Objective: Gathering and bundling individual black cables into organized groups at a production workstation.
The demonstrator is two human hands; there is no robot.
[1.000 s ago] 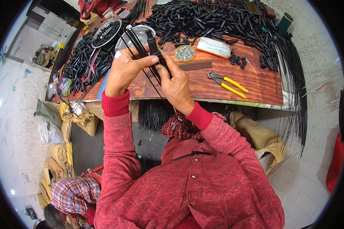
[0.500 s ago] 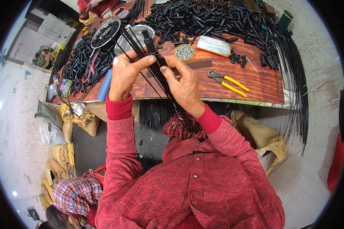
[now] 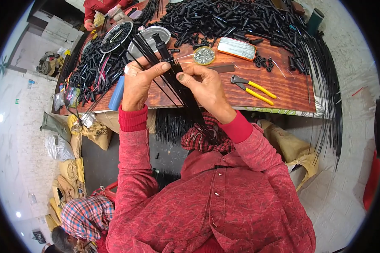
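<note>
My left hand (image 3: 137, 84) is closed around the upper part of a bundle of long, thin black strands (image 3: 189, 101). A black tubular fitting (image 3: 159, 45) stands up beyond its thumb, tilted a little left. A thin pale wire (image 3: 185, 56) runs from near the fitting toward the right. My right hand (image 3: 207, 90) has its thumb and forefinger pinched together at the right side of the bundle. Whether the pinch holds strands or the wire is hard to make out. The lower strands hang past the table edge toward my lap, over a checked cloth (image 3: 198, 139).
Cutting pincers with yellow handles (image 3: 259, 92) lie to the right. Beyond are a round dish of small metal bits (image 3: 204, 55), an orange-rimmed tin (image 3: 236, 49), metal bowls and a heap of black tubes (image 3: 228, 21). A blue cylinder (image 3: 117, 95) stands left. Another person works at far left.
My right hand has shifted slightly right, away from the fitting. The fitting leans a little farther left. At the far left, the other person's hands and sleeves have come further into view.
</note>
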